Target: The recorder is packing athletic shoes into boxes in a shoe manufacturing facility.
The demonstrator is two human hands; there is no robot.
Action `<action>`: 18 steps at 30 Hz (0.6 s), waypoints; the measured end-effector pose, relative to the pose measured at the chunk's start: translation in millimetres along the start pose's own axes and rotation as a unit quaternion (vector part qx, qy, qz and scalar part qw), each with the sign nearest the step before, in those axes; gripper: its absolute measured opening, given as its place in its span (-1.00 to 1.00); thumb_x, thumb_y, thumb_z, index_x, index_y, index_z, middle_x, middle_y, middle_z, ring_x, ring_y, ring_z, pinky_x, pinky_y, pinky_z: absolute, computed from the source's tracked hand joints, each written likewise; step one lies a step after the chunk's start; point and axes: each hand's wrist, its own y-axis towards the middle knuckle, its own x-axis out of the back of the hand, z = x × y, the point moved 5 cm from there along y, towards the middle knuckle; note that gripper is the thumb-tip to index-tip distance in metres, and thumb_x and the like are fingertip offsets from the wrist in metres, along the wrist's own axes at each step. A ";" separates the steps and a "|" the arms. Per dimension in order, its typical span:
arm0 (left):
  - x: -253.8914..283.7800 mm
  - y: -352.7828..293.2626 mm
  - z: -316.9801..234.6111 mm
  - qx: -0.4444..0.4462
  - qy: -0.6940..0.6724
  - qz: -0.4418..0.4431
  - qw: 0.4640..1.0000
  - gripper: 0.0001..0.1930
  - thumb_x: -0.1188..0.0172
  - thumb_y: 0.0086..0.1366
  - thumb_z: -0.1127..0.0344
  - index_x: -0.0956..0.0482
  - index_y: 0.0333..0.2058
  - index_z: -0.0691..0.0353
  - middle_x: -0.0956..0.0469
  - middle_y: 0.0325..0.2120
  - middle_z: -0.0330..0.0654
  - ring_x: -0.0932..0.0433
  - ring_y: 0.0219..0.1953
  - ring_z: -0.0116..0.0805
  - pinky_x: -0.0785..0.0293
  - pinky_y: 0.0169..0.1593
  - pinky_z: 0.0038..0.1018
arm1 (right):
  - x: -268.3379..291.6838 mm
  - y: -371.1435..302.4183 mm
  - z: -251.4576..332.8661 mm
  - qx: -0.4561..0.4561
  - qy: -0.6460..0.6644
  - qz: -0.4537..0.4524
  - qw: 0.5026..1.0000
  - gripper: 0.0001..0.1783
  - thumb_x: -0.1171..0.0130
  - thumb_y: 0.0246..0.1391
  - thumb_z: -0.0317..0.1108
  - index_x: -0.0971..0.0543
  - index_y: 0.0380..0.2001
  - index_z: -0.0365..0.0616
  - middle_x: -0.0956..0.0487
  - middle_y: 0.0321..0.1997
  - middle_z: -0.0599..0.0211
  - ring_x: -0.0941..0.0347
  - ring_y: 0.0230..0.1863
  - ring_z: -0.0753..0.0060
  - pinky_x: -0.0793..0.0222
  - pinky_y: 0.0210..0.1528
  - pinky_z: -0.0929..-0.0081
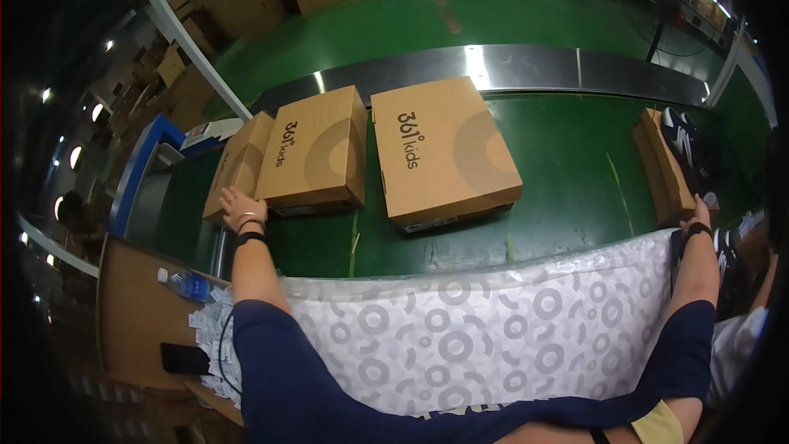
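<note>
My left hand (244, 207) lies with fingers spread on the near end of a brown cardboard shoe box (236, 168), the leftmost on the green belt (567, 173). A second shoe box (316, 148) stands right beside it, and a third shoe box (444, 152) sits apart in the middle; all three have their lids on. At the far right, my right hand (699, 215) touches the near end of a narrow brown carton (662, 168), a finger stretched up by a black shoe with white trim (689, 148). Its other fingers are partly hidden.
White patterned wrapping paper (493, 337) covers the surface before me. At left, a cardboard tray (136, 321) holds a water bottle (185, 284), a dark phone (184, 359) and many small paper slips (215, 333). A metal rail (526, 67) runs behind the belt. Another person's sleeve (735, 353) shows at right.
</note>
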 end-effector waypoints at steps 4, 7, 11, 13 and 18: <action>-18.5 4.9 24.1 -0.066 -0.024 0.109 0.992 -0.40 -0.21 -0.10 0.17 -0.35 -0.03 0.24 0.02 0.19 -0.04 -0.24 0.08 -0.10 -0.26 0.07 -0.32 | -35.6 -39.2 5.4 -0.017 0.064 0.110 0.992 -0.40 -0.16 -0.20 0.14 -0.36 -0.07 0.14 -0.31 0.04 0.27 -0.16 0.05 0.27 -0.03 0.00 0.11; -26.6 22.7 17.9 -0.090 -0.142 0.132 0.977 -0.57 -0.19 -0.10 0.19 -0.48 -0.22 0.29 -0.27 0.01 0.06 -0.37 -0.06 -0.04 -0.31 0.00 -0.36 | -23.9 -36.0 21.8 -0.005 0.063 0.068 0.996 -0.37 -0.16 -0.19 0.15 -0.32 -0.04 0.16 -0.29 0.05 0.33 -0.17 0.01 0.22 -0.04 -0.01 0.19; -30.1 16.1 7.5 -0.106 -0.119 0.125 0.979 -0.67 -0.15 -0.07 0.19 -0.52 -0.38 0.34 -0.48 -0.31 0.05 -0.44 -0.20 -0.05 -0.35 -0.08 -0.35 | -22.9 -26.7 10.9 -0.029 0.077 0.034 0.996 -0.46 -0.12 -0.12 0.04 -0.31 -0.05 0.17 -0.29 0.04 0.32 -0.11 0.07 0.19 -0.06 -0.04 0.05; -35.5 17.7 3.8 -0.128 -0.141 0.140 0.972 -0.69 -0.14 -0.10 0.19 -0.57 -0.43 0.31 -0.51 -0.33 0.03 -0.46 -0.21 -0.07 -0.37 -0.09 -0.35 | -16.4 -19.0 6.3 0.000 0.064 -0.003 0.998 -0.47 -0.09 -0.10 -0.01 -0.29 -0.02 0.17 -0.27 0.06 0.31 -0.15 0.04 0.16 -0.15 -0.09 0.09; -60.8 1.5 -30.8 -0.203 -0.053 0.188 0.959 -0.68 -0.10 -0.03 0.18 -0.55 -0.29 0.19 -0.51 -0.30 -0.01 -0.42 -0.11 -0.07 -0.29 -0.01 -0.23 | -33.4 -56.7 -15.3 0.013 0.138 0.144 0.980 -0.55 -0.13 -0.10 -0.31 -0.34 -0.06 -0.03 -0.38 -0.06 0.33 -0.28 -0.05 0.22 -0.30 -0.12 0.21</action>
